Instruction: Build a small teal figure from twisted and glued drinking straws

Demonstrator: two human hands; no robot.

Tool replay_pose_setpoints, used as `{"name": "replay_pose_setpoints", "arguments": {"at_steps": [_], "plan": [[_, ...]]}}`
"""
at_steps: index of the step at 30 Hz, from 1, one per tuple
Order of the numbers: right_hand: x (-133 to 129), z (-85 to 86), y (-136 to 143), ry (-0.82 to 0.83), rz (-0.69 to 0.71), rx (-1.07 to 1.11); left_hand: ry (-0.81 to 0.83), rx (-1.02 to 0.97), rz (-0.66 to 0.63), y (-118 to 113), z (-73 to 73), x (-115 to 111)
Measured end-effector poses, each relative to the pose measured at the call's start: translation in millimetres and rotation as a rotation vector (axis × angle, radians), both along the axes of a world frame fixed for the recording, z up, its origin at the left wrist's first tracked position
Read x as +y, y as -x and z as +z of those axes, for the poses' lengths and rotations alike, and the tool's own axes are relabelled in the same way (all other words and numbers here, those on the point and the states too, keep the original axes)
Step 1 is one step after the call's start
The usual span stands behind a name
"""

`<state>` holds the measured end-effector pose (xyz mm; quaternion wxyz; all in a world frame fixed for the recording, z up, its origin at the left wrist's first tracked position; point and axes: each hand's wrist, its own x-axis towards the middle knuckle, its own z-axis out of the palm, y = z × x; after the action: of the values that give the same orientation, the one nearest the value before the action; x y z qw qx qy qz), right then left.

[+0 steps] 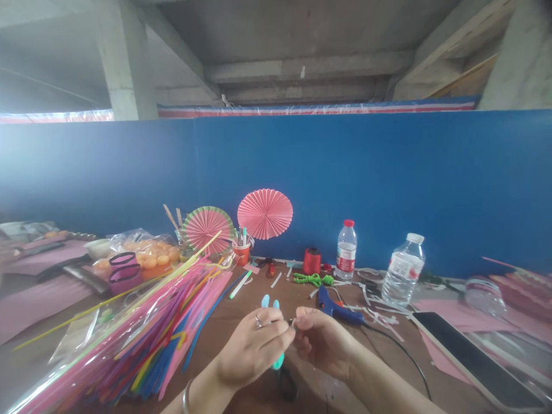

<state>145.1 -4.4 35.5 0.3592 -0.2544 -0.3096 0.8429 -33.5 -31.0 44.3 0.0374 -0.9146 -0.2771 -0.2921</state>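
My left hand (257, 345) is closed, wearing a ring and a bracelet, around a small light-blue and teal object (278, 361). Two rounded light-blue tips (265, 301) stick up beyond its fingers; most of the object is hidden by the hand. Fingertips of my right hand (323, 340) are pinched together beside the left fingers, at a tiny dark piece that is too small to name. Below the hands hangs or lies a black loop (287, 386). Just past my right hand lies a blue glue gun (340, 309), its cord trailing right.
Bundled colourful pipe cleaners (168, 339) lie left. Behind are pink paper fans (265, 214), a red cup of pens (241, 254), a marker (240, 286), green cord (313, 280), and a red thread spool (312, 261). Water bottles (403, 270) and a phone (474, 362) are right.
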Motion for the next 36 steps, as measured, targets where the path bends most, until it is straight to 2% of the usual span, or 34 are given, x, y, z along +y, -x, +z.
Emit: {"name": "replay_pose_setpoints", "arguments": {"at_steps": [3, 5, 8, 11, 14, 16, 23, 27, 31, 36], "plan": [[-1, 1.1, 1, 0.027, 0.014, -0.039, 0.028, 0.011, -0.031, -2, 1.5, -2], [0, 1.0, 3, -0.073, -0.030, -0.095, 0.059, -0.116, -0.015, -6, -1.6, 0], [1, -0.1, 4, -0.451, -0.223, -0.217, 0.207, -0.472, 0.104, -13, -9.1, 7], [1, -2.4, 2, -0.823, -0.415, -0.421, 0.496, -0.772, 0.137, -18, -14.7, 13], [0, -4.6, 0, -0.974, -0.442, -0.572, 0.716, -0.920, 0.100, -20, -16.4, 15], [0, -4.9, -1, -0.985, -0.431, -0.603, 0.767, -0.965, 0.096, -21, -15.6, 15], [3, -4.1, -1, -0.906, -0.366, -0.588, 0.759, -1.031, 0.128, -22, -9.0, 12], [4, -4.0, -2, -0.930, -0.326, -0.607, 0.791, -1.057, 0.133, -22, -7.7, 12], [5, -1.8, -3, -1.012, -0.297, -0.667, 0.777, -1.027, 0.149, -21, -7.9, 13], [6, 2.8, -4, -1.045, -0.231, -0.755, 0.709, -0.894, 0.140, -17, -9.8, 15]]}}
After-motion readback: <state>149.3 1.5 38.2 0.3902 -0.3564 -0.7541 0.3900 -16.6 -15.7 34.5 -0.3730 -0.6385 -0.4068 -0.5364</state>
